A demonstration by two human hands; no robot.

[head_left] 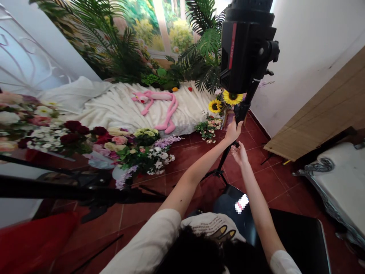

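The big black studio light (242, 49) sits on top of a thin black light stand (223, 161), up in front of the white wall (302, 45). The left hand (233, 132) is wrapped around the stand, just under the light. The right hand (239, 153) is curled at what looks like a small dark knob (235, 144) lower down; I can't tell if it pinches it. The light looks heavy. If the knob is loose and the left hand slips, the pole could drop and nip a finger. If the stand tips, the light could squash the sunflowers (232, 97).
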